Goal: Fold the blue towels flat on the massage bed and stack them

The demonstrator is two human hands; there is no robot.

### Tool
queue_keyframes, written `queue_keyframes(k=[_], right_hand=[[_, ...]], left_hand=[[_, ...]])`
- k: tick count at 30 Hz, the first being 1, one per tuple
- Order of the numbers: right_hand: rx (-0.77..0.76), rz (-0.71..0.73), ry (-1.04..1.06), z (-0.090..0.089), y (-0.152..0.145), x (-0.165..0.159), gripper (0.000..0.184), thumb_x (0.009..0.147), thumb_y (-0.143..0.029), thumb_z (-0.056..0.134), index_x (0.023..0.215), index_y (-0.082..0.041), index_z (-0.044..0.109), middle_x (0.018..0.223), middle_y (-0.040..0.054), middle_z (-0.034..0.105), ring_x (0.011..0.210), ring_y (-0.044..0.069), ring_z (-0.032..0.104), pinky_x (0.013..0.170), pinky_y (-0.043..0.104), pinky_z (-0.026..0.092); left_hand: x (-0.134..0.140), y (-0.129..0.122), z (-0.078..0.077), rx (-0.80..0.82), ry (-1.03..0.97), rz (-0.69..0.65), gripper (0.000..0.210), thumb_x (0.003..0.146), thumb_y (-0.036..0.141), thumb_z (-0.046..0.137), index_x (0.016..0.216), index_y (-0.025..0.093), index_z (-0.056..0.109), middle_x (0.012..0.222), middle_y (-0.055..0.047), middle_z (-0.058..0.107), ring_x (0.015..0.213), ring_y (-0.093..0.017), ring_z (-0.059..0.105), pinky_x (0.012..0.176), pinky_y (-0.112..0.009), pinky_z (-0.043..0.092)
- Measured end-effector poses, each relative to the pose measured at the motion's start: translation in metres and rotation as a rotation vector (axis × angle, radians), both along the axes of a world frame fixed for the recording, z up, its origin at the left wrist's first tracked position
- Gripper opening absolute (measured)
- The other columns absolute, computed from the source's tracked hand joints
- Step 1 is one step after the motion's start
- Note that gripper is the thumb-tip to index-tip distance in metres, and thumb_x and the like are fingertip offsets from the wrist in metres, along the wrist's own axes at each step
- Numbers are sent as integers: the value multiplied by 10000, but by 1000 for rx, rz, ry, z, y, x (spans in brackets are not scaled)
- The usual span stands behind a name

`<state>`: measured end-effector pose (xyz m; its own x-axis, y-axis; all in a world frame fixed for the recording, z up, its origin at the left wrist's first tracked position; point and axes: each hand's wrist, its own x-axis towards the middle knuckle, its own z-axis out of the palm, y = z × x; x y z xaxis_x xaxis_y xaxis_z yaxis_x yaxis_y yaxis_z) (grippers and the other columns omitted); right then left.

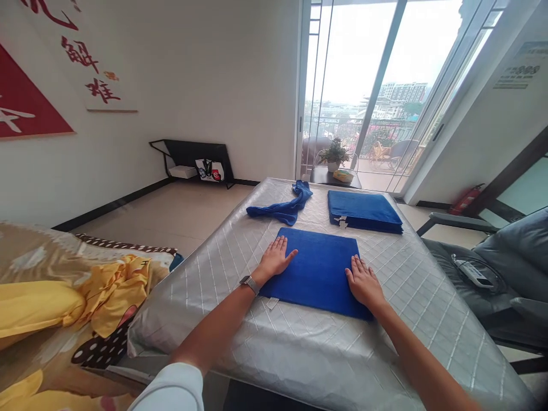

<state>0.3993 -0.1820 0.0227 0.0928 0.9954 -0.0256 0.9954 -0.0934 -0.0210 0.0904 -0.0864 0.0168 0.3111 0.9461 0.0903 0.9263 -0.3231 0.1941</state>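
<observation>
Left hand and right hand, open and grasping nothing, rest on opposite sides of the folded blue cloth between them, apparently holding it flat, with a blue stack beyond the right.

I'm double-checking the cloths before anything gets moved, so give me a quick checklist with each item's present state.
1. Left hand resting flat at the left edge of the near blue cloth: ok.
2. Right hand resting at its right edge: ok.
3. Near blue cloth lying flat: ok.
4. White tag out of sight: not ok, it shows at the near edge.
5. Blue stack apart from the near cloth: ok.
6. Crumpled blue cloth smoothed out: not ok, it lies bunched.
</observation>
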Motion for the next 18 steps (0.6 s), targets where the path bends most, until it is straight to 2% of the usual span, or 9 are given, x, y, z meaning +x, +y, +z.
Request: queue_keyframes(k=[3, 6, 9, 11, 13, 15, 18], right_hand=[[9, -11, 3, -4, -3, -1, 659, 1029, -395, 177, 1618, -100, 202, 1684, 86, 184, 1548, 218, 145, 1246, 428, 115], [8, -18, 11, -3, -3, -2, 659, 1032, -392, 164, 1617, -91, 200, 1685, 82, 175, 1549, 212, 139, 1248, 421, 107], [10, -19, 12, -2, -3, -3, 664, 1034, -394, 150, 1614, -75, 198, 1685, 82, 171, 1548, 214, 143, 1249, 421, 113], [8, -12, 0, -2, -4, -2, 660, 1034, -386, 152, 1612, -73, 203, 1684, 83, 172, 1548, 218, 145, 1248, 424, 121], [5, 9, -20, -3, -5, -1, 637, 1029, -340, 171, 1612, -88, 220, 1686, 81, 165, 1550, 216, 133, 1247, 420, 122], [2, 31, -35, -3, -6, 0, 621, 1019, -290, 197, 1611, -105, 239, 1689, 85, 151, 1553, 214, 114, 1247, 416, 117], [-1, 24, -26, -4, -6, 0, 620, 1025, -315, 198, 1613, -120, 239, 1690, 83, 151, 1552, 209, 115, 1246, 413, 115]], left_hand=[[7, 2, 6, 14, 41, 33, 897, 986, 698, 89, 1571, 53, 303, 1630, -178, 289, 1528, -293, 230, 1255, -459, 157], [35, -3, 16, 33, 55, 32, 930, 979, 708, 85, 1550, 18, 336, 1620, -201, 301, 1526, -305, 233, 1256, -450, 153], [87, -20, 21, 45, 11, -163, 910, 991, 682, 56, 1544, 21, 350, 1620, -188, 312, 1524, -279, 247, 1250, -410, 185], [126, -36, 19, 71, -25, -343, 860, 1009, 644, 48, 1547, 47, 355, 1616, -163, 336, 1522, -243, 257, 1249, -379, 184], [158, -50, 14, 98, -55, -468, 819, 1023, 615, 47, 1553, 67, 347, 1618, -143, 342, 1521, -222, 261, 1248, -367, 181], [177, -59, 8, 107, -78, -518, 798, 1030, 602, 46, 1561, 81, 332, 1621, -129, 342, 1519, -211, 264, 1247, -364, 185], [175, -60, 3, 94, -85, -496, 781, 1034, 595, 46, 1568, 96, 322, 1624, -123, 336, 1523, -209, 252, 1248, -370, 181]])
